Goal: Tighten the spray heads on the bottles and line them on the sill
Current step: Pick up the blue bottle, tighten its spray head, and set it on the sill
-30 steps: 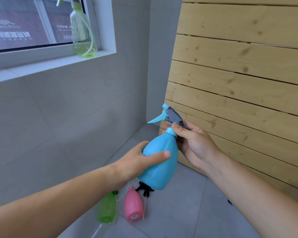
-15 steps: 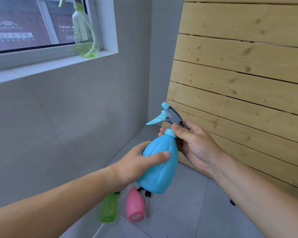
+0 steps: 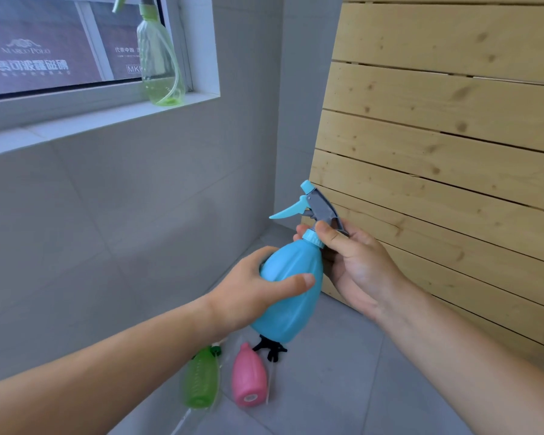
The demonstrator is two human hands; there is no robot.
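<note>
Head camera looks down, close over hands.

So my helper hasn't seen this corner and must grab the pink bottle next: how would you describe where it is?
Look at the grey floor below the window sill, near the wooden slat panel. Two bottles lie there side by side; the pink bottle is right of the green bottle, opaque rather than see-through, with a black spray head.

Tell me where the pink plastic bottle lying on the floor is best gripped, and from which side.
Grip the pink plastic bottle across its wide belly, coming down from above. It lies on its side on the grey tiled floor, base toward the camera, neck pointing away, so the rounded flanks are exposed. The green ribbed bottle lies close on its left, so fingers there have little room.
</note>
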